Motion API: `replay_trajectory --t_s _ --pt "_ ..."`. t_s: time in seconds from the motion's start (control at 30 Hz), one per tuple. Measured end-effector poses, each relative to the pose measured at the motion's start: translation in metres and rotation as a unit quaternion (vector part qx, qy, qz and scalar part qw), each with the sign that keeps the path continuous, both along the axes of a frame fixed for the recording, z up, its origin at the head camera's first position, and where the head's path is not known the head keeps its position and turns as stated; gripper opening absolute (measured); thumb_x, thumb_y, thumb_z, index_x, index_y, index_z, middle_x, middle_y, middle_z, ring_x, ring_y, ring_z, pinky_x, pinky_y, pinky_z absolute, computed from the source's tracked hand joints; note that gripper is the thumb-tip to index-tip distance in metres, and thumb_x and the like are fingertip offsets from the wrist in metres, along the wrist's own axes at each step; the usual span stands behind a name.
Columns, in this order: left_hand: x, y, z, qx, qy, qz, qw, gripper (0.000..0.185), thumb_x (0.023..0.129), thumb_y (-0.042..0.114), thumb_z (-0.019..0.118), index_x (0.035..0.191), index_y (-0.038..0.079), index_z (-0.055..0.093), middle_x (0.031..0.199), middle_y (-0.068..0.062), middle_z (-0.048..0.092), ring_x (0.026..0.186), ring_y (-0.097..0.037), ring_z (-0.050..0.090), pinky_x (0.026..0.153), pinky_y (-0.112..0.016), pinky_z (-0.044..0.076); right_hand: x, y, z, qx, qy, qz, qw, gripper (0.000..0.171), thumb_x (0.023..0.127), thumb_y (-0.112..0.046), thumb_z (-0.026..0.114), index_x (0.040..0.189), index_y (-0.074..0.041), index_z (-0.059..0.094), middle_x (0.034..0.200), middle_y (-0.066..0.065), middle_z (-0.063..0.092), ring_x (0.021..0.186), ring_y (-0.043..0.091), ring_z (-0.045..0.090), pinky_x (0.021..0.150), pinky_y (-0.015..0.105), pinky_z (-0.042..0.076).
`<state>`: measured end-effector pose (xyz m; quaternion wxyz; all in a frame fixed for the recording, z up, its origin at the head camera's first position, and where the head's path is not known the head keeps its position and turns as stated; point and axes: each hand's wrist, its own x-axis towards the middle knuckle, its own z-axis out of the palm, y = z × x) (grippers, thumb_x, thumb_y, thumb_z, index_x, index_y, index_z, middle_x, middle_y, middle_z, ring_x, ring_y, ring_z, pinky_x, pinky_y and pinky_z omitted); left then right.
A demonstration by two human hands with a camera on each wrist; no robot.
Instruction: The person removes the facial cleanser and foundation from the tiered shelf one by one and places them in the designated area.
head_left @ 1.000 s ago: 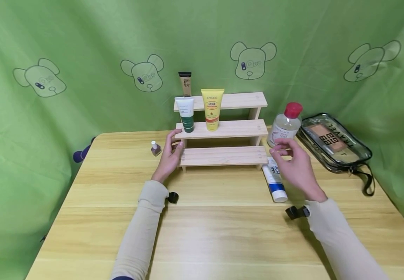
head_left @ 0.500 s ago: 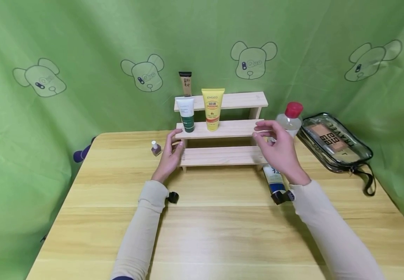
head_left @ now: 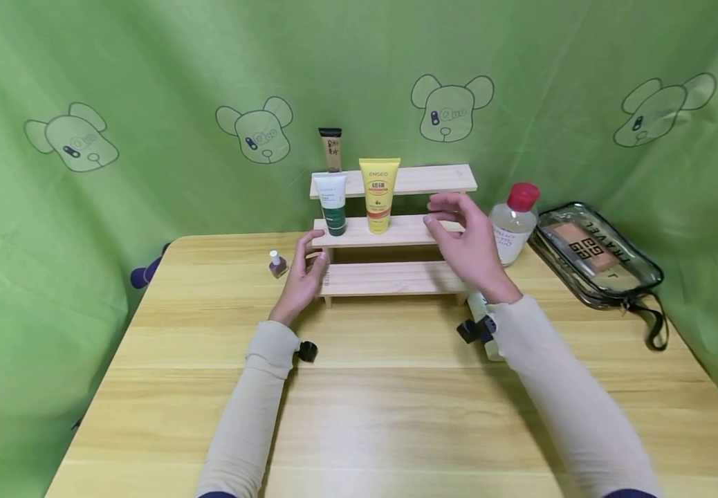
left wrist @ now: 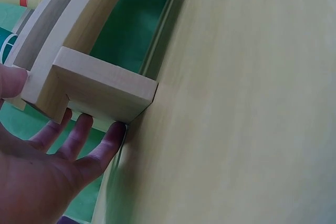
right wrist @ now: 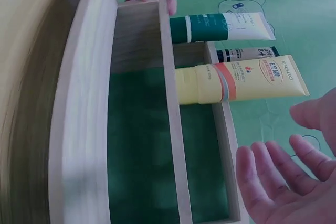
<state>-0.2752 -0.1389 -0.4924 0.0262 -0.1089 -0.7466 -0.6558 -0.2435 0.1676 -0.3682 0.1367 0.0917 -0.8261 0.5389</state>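
Note:
A three-step wooden display rack [head_left: 390,277] stands on the table. My left hand [head_left: 304,275] holds its left end, with the index finger over the middle step and the thumb in front; in the left wrist view several fingertips [left wrist: 116,129] meet the outer side of the end panel. My right hand [head_left: 463,234] hovers at the right part of the middle step, fingers loosely bent and nothing in them. On that step stand a white-and-green tube [head_left: 333,204] and a yellow tube [head_left: 378,194]. A beige black-capped tube [head_left: 332,153] is on the top step.
A nail polish bottle [head_left: 277,265] stands left of the rack. To the right are a clear red-capped bottle [head_left: 511,225] and a clear travel pouch [head_left: 595,252]. A white-and-blue tube [head_left: 492,349] lies partly under my right wrist. Green curtain hangs behind the table [head_left: 359,415].
My right hand has moved left, from in front of the red-capped bottle to over the right part of the rack. The left hand has stayed at the rack's end.

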Motion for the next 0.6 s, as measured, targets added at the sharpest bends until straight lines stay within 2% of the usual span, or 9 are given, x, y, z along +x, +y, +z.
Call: replay_trajectory --t_s 0.1,0.23,0.33,0.6 --pt "0.0 0.0 0.001 0.003 0.0 -0.001 1.0 0.047 0.116 0.015 0.049 0.16 0.031 0.042 0.147 -0.022 0.051 0.136 -0.047 0.058 0.116 -0.053 0.047 -0.008 -0.007 0.002 -0.019 0.001 0.015 1.0 0.043 0.108 -0.014 0.069 0.149 -0.006 0.058 0.146 0.015 0.067 0.13 0.026 0.067 0.098 0.018 0.058" --pt "0.0 0.0 0.001 0.003 0.0 0.0 1.0 0.046 0.116 0.015 0.049 0.16 0.03 0.043 0.148 -0.022 0.051 0.135 -0.045 0.058 0.117 -0.054 0.046 -0.018 -0.015 0.004 -0.029 0.004 0.029 0.999 0.048 0.107 -0.015 0.07 0.153 -0.008 0.055 0.149 0.016 0.065 0.134 0.028 0.066 0.109 0.034 0.059" --pt "0.0 0.0 0.001 0.004 -0.003 0.002 1.0 0.046 0.116 0.015 0.049 0.16 0.03 0.042 0.15 -0.021 0.05 0.136 -0.045 0.058 0.118 -0.054 0.046 -0.026 -0.021 0.004 -0.038 0.007 0.034 0.999 0.049 0.107 -0.014 0.069 0.154 -0.008 0.055 0.15 0.017 0.065 0.136 0.029 0.066 0.111 0.043 0.057" --pt "-0.001 0.0 0.001 0.002 -0.003 0.0 1.0 0.047 0.116 0.014 0.049 0.16 0.029 0.042 0.151 -0.02 0.05 0.136 -0.046 0.058 0.117 -0.053 0.046 -0.039 -0.037 0.002 -0.066 0.007 0.054 0.996 0.047 0.107 -0.008 0.068 0.152 -0.001 0.055 0.149 0.021 0.064 0.135 0.035 0.066 0.117 0.046 0.055"
